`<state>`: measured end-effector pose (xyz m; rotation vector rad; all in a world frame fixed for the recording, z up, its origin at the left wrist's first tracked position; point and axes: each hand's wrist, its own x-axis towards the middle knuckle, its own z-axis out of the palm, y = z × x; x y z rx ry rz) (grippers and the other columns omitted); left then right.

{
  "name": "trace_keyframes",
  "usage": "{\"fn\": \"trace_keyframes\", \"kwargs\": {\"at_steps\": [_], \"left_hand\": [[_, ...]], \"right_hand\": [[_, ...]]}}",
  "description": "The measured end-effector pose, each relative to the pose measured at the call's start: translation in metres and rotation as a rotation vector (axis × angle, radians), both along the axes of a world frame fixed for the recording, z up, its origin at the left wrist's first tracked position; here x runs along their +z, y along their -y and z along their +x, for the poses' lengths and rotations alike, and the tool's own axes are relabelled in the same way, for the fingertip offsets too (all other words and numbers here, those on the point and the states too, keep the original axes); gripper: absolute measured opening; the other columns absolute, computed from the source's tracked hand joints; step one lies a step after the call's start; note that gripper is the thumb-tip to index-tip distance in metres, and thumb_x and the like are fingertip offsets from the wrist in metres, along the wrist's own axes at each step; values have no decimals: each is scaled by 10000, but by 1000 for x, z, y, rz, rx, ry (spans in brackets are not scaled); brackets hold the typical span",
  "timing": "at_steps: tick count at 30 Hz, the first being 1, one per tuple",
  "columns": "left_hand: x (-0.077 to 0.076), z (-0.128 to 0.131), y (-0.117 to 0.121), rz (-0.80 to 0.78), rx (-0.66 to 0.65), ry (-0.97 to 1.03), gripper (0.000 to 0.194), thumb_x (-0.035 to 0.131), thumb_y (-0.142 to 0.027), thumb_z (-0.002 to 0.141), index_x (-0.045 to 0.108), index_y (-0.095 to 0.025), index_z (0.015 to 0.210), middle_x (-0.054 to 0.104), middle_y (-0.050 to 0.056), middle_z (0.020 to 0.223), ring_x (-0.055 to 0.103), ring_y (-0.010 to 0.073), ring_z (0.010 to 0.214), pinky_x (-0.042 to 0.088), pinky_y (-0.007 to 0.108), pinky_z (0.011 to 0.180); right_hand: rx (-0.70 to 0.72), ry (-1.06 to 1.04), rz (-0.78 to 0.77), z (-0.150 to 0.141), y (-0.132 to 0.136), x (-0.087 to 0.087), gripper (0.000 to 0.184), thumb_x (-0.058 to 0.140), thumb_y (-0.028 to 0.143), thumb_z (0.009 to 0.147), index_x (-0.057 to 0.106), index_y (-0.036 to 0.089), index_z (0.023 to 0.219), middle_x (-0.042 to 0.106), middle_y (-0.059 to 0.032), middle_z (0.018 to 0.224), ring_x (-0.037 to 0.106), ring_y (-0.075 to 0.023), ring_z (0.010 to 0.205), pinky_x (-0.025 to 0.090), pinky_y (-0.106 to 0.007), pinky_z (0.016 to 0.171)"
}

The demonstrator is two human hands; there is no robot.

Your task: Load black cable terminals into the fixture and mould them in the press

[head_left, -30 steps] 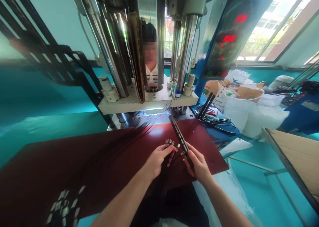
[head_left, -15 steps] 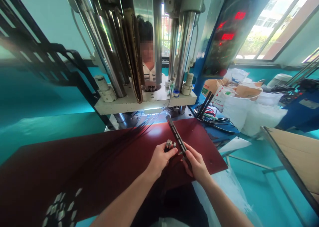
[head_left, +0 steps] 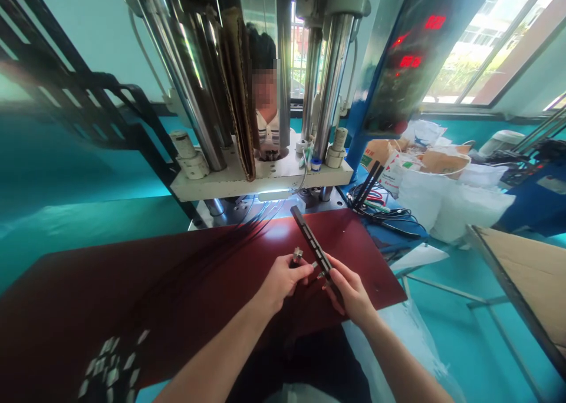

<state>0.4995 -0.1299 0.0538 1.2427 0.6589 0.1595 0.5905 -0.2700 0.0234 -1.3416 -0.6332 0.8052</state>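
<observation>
My left hand (head_left: 280,284) is closed on a few cable connectors (head_left: 298,254), whose small silver metal ends poke out above the fingers. My right hand (head_left: 352,290) grips the lower end of a long dark slotted bar (head_left: 311,239) with light inserts along its face. The bar tilts up and left, over a dark red board (head_left: 212,267). A small connector end at the left thumb meets the bar's side near the right fingers; whether it sits in a slot is unclear. More silver-ended connectors (head_left: 112,374) lie in a bunch at the board's lower left.
Past the board stands a press with a white plate (head_left: 221,184) and steel columns (head_left: 328,90). Its control panel (head_left: 398,75) glows red at right. Black cables (head_left: 389,217) are coiled beside it, before white sacks (head_left: 455,196). Another person (head_left: 267,125) is behind the press.
The left thumb and a connector have moved right, closer to the bar. Fewer metal ends show above the left fingers. The bar's upper end has shifted slightly left.
</observation>
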Motion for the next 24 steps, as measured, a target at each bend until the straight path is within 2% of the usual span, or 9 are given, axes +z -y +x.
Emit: {"fn": "trace_keyframes", "kwargs": {"at_steps": [2,4,14,18,24], "left_hand": [[2,3,4,120,1,-1,222,674,-300,603,532,-130,583,472,-51,441,328,29,351,187,172,350],[3,5,7,166,10,19,217,670,-291,603,533,-127,563,467,-50,443,360,38,390,236,171,382],[-3,4,11,150,75,48,194,619,-262,632,499,-135,547,475,-38,461,390,53,419,282,174,411],[-4,-3,10,95,45,70,227,600,-355,686,510,-148,663,435,-59,479,329,43,384,232,167,353],[-9,-10,3,-98,191,205,294,609,-404,674,453,-177,780,481,-44,622,392,54,436,270,156,342]], "right_hand": [[17,1,-3,0,0,1,511,472,424,872,433,128,1287,434,70,417,312,-33,279,207,-128,268],[28,-4,-4,1,0,2,508,474,421,872,432,133,1288,449,65,435,312,-33,282,209,-130,265],[101,73,-45,1,-4,2,507,467,419,880,418,150,1307,458,62,466,305,-24,316,217,-124,284],[61,42,-29,-2,-5,3,526,488,439,860,443,132,1284,436,68,444,309,-30,307,217,-133,280],[-21,-53,-20,-1,-3,5,551,529,456,824,453,125,1258,526,35,522,333,-28,276,218,-142,256]]}}
